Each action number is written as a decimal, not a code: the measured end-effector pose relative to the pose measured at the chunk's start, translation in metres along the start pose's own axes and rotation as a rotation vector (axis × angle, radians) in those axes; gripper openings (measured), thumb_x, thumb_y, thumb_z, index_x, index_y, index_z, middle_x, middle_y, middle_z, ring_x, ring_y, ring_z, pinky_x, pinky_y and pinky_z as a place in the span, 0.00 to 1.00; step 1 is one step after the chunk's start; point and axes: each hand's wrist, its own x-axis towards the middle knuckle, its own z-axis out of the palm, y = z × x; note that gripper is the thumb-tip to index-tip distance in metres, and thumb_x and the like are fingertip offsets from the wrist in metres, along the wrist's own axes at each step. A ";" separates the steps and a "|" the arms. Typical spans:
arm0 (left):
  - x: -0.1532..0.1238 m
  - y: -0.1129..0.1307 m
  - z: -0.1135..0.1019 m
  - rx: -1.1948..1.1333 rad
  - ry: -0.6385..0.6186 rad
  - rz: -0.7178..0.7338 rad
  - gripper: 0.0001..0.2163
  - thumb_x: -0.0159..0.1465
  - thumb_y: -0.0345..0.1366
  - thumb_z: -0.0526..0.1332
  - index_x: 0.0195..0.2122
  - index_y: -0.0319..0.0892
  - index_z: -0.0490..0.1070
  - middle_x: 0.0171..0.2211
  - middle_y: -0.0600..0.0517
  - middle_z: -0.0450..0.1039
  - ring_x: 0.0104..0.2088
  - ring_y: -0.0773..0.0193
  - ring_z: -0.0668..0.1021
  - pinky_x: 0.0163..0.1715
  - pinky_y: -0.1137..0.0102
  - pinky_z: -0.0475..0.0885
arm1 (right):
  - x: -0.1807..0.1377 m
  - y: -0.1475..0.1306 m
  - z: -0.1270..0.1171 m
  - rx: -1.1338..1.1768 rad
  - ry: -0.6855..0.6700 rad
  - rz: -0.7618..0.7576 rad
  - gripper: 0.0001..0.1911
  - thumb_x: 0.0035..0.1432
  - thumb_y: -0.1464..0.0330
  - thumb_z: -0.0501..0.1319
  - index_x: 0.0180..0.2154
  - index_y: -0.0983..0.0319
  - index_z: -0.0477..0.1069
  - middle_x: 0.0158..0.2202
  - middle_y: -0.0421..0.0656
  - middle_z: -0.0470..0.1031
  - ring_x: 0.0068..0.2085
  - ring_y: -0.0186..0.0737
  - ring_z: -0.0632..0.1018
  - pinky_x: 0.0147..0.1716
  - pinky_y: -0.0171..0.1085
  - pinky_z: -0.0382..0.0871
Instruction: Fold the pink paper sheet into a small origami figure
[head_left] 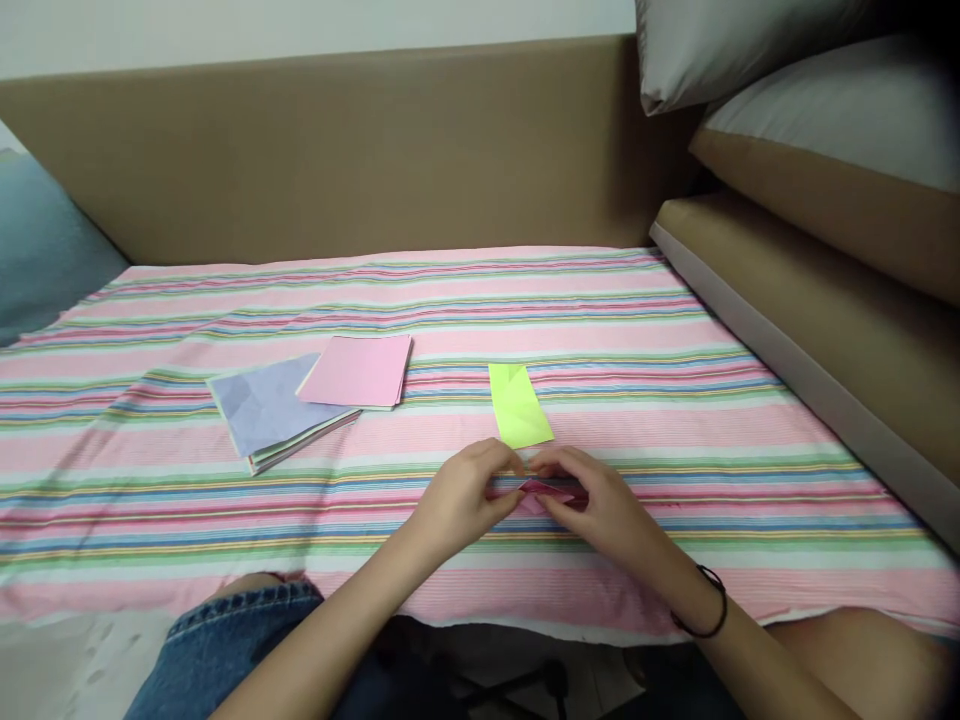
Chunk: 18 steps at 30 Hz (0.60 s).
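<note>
Both of my hands meet over a small folded piece of dark pink paper point(541, 489) lying on the striped bedsheet point(675, 400). My left hand point(463, 498) pinches its left end with curled fingers. My right hand point(600, 500) presses and pinches its right end; a black band circles that wrist. Just beyond my fingers lies a folded yellow-green paper strip point(517, 404), apart from both hands.
A pink paper square point(358, 370) rests on a stack of coloured paper with a lilac top sheet point(262, 408), to the left. A brown headboard point(337, 150) runs behind, with brown cushions point(825, 310) and grey pillows at right. My jeans-clad knee point(225, 640) shows below.
</note>
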 end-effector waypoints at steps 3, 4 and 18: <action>-0.001 0.000 0.001 0.024 -0.001 0.091 0.04 0.60 0.30 0.59 0.34 0.42 0.72 0.42 0.50 0.71 0.44 0.63 0.74 0.44 0.71 0.68 | -0.001 -0.002 -0.003 -0.036 -0.006 -0.049 0.12 0.51 0.78 0.58 0.37 0.59 0.69 0.45 0.45 0.72 0.48 0.42 0.73 0.48 0.41 0.68; -0.002 -0.001 0.003 0.047 0.006 0.092 0.04 0.60 0.31 0.59 0.35 0.43 0.73 0.44 0.49 0.70 0.45 0.63 0.73 0.45 0.70 0.69 | -0.001 -0.002 -0.004 -0.042 -0.008 -0.046 0.11 0.51 0.78 0.58 0.37 0.59 0.69 0.46 0.45 0.71 0.49 0.42 0.73 0.48 0.41 0.68; -0.004 0.001 0.022 0.268 0.106 0.236 0.07 0.61 0.30 0.57 0.35 0.41 0.75 0.42 0.48 0.72 0.40 0.60 0.74 0.38 0.67 0.71 | -0.001 -0.003 -0.001 -0.086 0.000 -0.012 0.13 0.53 0.79 0.58 0.39 0.60 0.73 0.41 0.43 0.74 0.42 0.40 0.75 0.41 0.38 0.70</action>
